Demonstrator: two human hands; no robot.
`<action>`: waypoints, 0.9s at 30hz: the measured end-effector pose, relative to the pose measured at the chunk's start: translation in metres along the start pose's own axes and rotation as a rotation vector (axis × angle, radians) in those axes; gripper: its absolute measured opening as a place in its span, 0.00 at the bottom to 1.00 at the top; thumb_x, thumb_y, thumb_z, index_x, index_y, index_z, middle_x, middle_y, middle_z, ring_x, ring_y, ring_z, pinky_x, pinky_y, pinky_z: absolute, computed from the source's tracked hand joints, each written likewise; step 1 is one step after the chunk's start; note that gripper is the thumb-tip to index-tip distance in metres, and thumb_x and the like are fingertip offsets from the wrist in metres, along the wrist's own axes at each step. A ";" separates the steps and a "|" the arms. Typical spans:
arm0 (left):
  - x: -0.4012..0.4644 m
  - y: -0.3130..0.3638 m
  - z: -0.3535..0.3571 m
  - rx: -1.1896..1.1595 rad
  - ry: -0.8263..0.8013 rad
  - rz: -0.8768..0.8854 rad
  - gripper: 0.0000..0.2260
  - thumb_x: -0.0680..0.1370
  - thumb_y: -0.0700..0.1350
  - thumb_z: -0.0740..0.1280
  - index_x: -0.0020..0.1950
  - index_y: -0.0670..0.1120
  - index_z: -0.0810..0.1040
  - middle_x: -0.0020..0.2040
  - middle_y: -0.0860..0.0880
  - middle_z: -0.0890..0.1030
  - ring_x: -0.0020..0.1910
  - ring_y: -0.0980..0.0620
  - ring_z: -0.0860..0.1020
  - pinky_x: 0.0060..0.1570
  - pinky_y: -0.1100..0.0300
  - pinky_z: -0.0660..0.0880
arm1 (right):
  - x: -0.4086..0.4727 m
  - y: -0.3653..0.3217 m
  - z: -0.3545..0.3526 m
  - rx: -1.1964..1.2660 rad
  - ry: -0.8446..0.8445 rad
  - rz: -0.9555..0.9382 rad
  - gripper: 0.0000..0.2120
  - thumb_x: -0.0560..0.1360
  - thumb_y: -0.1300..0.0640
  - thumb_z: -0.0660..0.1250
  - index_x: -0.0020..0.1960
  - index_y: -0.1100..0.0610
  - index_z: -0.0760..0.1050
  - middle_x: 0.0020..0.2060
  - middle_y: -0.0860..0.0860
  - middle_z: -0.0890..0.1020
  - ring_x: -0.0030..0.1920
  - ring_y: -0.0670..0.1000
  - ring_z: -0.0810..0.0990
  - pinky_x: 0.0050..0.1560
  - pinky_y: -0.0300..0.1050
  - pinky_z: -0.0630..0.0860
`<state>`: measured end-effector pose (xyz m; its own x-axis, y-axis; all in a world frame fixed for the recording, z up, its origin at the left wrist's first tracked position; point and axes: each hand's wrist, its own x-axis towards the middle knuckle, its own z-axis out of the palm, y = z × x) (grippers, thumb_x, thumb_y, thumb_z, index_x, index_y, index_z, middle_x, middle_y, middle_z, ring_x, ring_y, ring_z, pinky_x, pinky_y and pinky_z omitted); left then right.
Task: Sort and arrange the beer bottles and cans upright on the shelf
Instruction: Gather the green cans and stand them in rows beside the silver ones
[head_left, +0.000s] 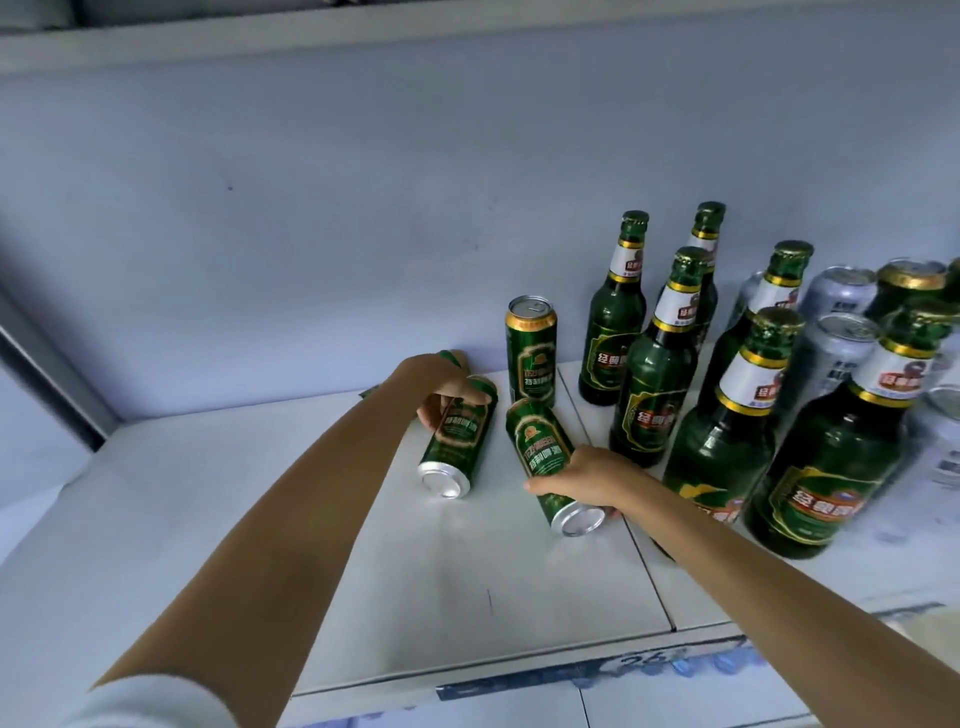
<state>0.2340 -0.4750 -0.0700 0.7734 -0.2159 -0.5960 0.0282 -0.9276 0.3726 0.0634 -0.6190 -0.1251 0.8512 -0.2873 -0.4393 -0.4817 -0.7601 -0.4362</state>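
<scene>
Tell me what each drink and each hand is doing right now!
Upright green can: standing, unopened.
Left green can: lying down, left hand gripping its top end.
Right green can: lying tilted, right hand gripping it.
Green glass bottles: standing, capped.
Silver cans: standing behind the bottles.

Left hand (441, 384): bare, no glove, ring or watch visible. Forearm bare along its visible length. At 7 o'clock in the frame, near the elbow, a white sleeve (150, 699) with a soft rolled edge; fabric looks like knit or fleece, though blur there makes this uncertain.

Right hand (592, 480): bare, nothing worn on the fingers or wrist. Forearm bare out to the frame edge at 4 o'clock; no sleeve in view on this side.
</scene>
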 end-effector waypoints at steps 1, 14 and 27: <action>-0.001 -0.005 -0.001 0.009 -0.027 -0.022 0.31 0.73 0.56 0.71 0.67 0.39 0.68 0.59 0.38 0.79 0.52 0.41 0.81 0.48 0.51 0.79 | -0.001 0.002 0.001 0.020 -0.009 -0.001 0.27 0.63 0.32 0.68 0.49 0.53 0.75 0.41 0.50 0.80 0.42 0.51 0.80 0.41 0.42 0.75; -0.067 -0.077 0.046 -0.482 0.151 0.102 0.29 0.70 0.51 0.75 0.66 0.42 0.70 0.46 0.45 0.79 0.43 0.48 0.79 0.37 0.57 0.75 | -0.052 0.005 0.019 0.185 0.058 -0.033 0.24 0.64 0.38 0.71 0.51 0.54 0.76 0.48 0.52 0.82 0.48 0.52 0.80 0.51 0.44 0.77; -0.205 -0.137 0.105 -0.744 0.509 0.267 0.32 0.56 0.59 0.80 0.53 0.44 0.78 0.49 0.46 0.84 0.46 0.49 0.82 0.47 0.51 0.82 | -0.157 0.030 0.055 0.735 0.059 -0.121 0.25 0.65 0.45 0.76 0.56 0.57 0.77 0.51 0.54 0.83 0.50 0.53 0.81 0.46 0.41 0.73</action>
<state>0.0053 -0.3352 -0.0734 0.9916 -0.0707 -0.1084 0.0719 -0.3951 0.9158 -0.0961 -0.5647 -0.1119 0.9067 -0.2733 -0.3212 -0.3818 -0.2083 -0.9005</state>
